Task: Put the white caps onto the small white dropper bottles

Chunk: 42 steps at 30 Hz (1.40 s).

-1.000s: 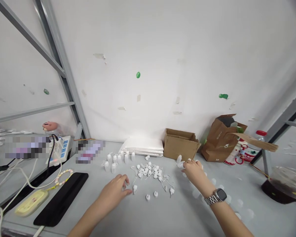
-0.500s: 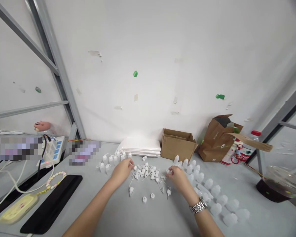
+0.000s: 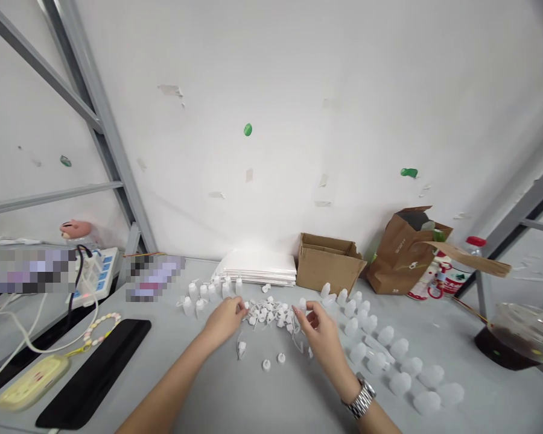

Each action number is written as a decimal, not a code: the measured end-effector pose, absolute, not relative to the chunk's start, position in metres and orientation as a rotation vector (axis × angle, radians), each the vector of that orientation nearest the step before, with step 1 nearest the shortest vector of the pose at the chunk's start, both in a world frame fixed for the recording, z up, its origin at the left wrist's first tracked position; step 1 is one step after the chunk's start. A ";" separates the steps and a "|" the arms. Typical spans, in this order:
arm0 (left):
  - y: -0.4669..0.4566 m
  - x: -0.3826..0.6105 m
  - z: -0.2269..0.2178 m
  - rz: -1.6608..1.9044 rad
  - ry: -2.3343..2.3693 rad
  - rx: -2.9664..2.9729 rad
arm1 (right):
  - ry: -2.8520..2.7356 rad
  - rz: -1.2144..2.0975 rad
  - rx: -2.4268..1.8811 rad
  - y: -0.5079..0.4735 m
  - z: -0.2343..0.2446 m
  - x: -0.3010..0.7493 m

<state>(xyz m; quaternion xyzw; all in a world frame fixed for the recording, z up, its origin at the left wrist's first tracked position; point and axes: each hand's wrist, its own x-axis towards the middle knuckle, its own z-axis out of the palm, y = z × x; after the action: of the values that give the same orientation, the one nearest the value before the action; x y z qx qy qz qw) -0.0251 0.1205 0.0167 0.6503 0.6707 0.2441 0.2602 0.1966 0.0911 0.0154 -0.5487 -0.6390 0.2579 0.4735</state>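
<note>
Tangled white caps (image 3: pixel 269 313) lie between rows of small plastic bottles (image 3: pixel 200 307), left hand (image 3: pixel 224 319) pinching them, right hand (image 3: pixel 319 337) half open

Room below the tethered caps (image 3: pixel 271 313), bottles (image 3: pixel 385 336) blocking rightward

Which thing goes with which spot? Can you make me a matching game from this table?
Things:
1. Metal wristwatch
2. Brown cardboard box
3. Black pad
4. Tangle of white caps

Spots:
A. Against the wall, beside the brown paper bag
B. On the right wrist
C. Between the left hand and right hand
D. Lying next to a beaded cord

Right pairs: 1-B, 2-A, 3-D, 4-C
</note>
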 end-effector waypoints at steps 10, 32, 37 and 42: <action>0.121 -0.020 0.025 1.107 1.605 1.501 | -1.495 0.993 -1.223 0.085 0.014 0.183; 0.101 0.003 0.036 1.210 1.001 0.966 | -1.592 1.009 -1.226 0.066 0.020 0.162; 0.109 -0.004 0.032 1.393 0.976 0.805 | -1.611 0.974 -1.211 0.064 0.026 0.165; 0.108 -0.001 0.030 1.358 0.869 0.626 | -1.702 0.955 -1.237 0.061 0.023 0.162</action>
<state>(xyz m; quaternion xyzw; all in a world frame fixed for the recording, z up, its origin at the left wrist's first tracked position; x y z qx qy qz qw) -0.0009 0.1082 0.0296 0.2753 0.3824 0.5973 0.6490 0.1619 0.0608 0.0228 -0.4900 -0.6739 0.3782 0.4035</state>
